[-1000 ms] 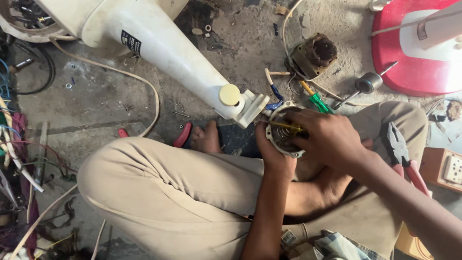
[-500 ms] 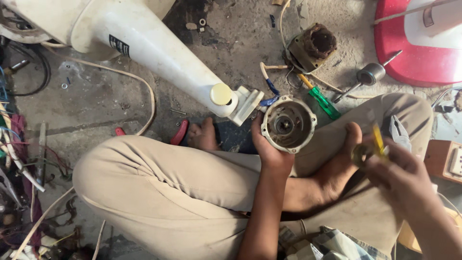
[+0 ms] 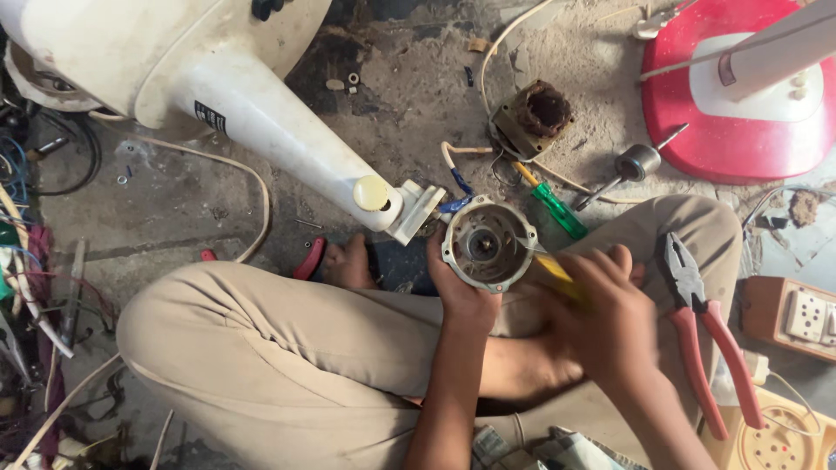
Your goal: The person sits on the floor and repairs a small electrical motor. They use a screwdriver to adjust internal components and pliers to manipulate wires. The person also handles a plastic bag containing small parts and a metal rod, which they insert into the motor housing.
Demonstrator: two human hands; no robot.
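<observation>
My left hand holds a round grey metal motor housing above my lap, its open side facing up. My right hand grips a yellow-handled screwdriver, blurred, whose tip points toward the housing's right rim. I sit cross-legged in tan trousers on a dusty floor. The white neck of a pedestal fan lies just left of the housing.
Red-handled pliers rest on my right knee. A green screwdriver, a rusty motor stator and a small rotor on a shaft lie on the floor beyond. A red fan base sits top right, a socket board at right.
My right hand pulled away from the housing to the right with the screwdriver, then came back toward its rim. My left hand kept hold of the housing.
</observation>
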